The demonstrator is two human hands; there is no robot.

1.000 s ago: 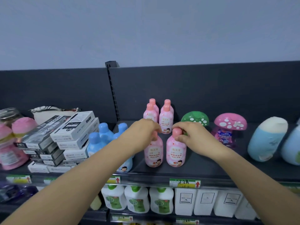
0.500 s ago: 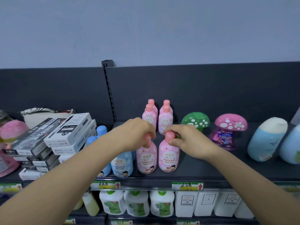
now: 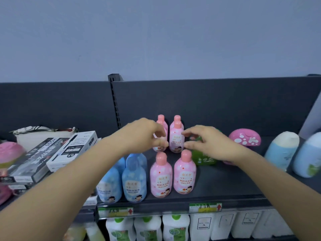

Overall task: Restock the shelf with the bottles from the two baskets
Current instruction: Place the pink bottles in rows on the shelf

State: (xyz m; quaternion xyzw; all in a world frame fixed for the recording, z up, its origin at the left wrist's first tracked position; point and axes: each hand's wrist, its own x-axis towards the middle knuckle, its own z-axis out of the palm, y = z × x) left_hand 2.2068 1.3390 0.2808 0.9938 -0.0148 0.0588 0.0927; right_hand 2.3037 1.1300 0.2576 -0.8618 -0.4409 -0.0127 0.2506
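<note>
nearest, under the shelf (image 3: 225,190), sits a lower row of white bottles (image 3: 149,228) with green caps and, to their right, white tubs (image 3: 205,226). two price tags (image 3: 205,207) hang on the shelf's front lip. on the shelf near its edge two pink bottles stand upright side by side, the front-left bottle (image 3: 161,176) and the front-right bottle (image 3: 185,173), with no hand on them; both hands are above and behind their caps. blue bottles (image 3: 134,178) stand just to the left, and a stack of boxes (image 3: 71,150) lies further left. both forearms reach in from the lower corners. the left hand (image 3: 144,134) has its fingers curled, thumb and forefinger close together in front of the rear-left bottle (image 3: 161,120), which it mostly hides; the blur does not let me tell whether it pinches that bottle or only hovers before it. the right hand (image 3: 206,141) is spread and holds nothing, its thumb and forefinger apart just beside the right flank of the rear-right bottle (image 3: 176,138); touching or not i cannot tell. that hand partly covers a green mushroom (image 3: 205,158). a pink mushroom (image 3: 245,139) stands to the right, then pale blue bottles (image 3: 281,150) leaning at the far right. more pink caps show behind the rear pair, against the dark back panel (image 3: 225,105).
</note>
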